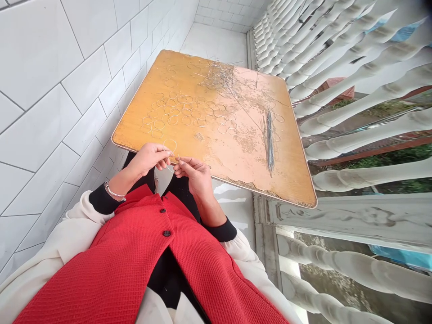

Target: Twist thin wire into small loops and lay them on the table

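Observation:
My left hand [148,158] and my right hand [195,173] meet at the near edge of a worn wooden board [236,144]. Both pinch a thin wire ring [170,147] between fingertips, the ring standing up between them. Several finished wire rings [175,108] lie in rows on the board's left half. A bundle of straight wire pieces [269,139] lies on the right side. A tangled heap of loose wire [221,78] sits at the far end.
A white tiled wall [50,90] runs along the left. White balusters of a railing [354,67] close the right side, with a drop beyond. My red vest [135,261] and lap fill the foreground under the board's edge.

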Motion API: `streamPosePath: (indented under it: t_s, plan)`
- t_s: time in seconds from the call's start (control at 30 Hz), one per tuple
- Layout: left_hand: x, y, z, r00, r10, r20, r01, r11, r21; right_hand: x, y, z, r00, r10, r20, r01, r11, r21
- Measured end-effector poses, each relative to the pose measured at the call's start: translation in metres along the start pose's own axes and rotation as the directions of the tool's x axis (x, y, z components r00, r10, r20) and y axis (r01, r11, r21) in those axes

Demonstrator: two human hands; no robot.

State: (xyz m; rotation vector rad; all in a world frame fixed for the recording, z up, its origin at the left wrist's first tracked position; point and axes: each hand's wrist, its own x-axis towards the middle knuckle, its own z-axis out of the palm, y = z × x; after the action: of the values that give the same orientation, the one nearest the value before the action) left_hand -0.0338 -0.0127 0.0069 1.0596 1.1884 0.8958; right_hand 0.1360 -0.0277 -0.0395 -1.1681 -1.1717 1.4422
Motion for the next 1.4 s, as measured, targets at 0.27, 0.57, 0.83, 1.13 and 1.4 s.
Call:
streamPosePath:
  t_s: [0.27, 0.57, 0.83, 1.13, 1.4]
  plan:
    - [-0.004, 0.003, 0.005, 1.0, 0.025, 0.013, -0.027, 0.991, 0.133, -0.002, 0.0, 0.007, 0.963, -0.257, -0.083, 0.209, 0.903, -0.375]
    - [-0.007, 0.0, 0.002, 0.993, 0.114, 0.03, -0.117, 0.932, 0.344, 0.0, 0.001, 0.007, 0.878, -0.479, 0.008, 0.403, 0.729, -0.553]
    - [-0.011, 0.002, 0.003, 0.986, 0.165, 0.034, -0.161, 0.86, 0.483, -0.001, -0.008, 0.008, 0.939, -0.344, 0.014, 0.327, 0.879, -0.348]
    - [-0.008, 0.0, 0.0, 0.985, 0.165, 0.044, -0.167, 0.89, 0.423, 0.003, -0.005, 0.016, 0.981, -0.169, -0.099, 0.161, 0.984, -0.081]
    - [-0.007, -0.008, 0.006, 0.97, 0.239, -0.05, -0.239, 0.971, 0.013, 0.002, -0.005, 0.021, 0.978, -0.148, -0.149, 0.16, 0.984, 0.074]
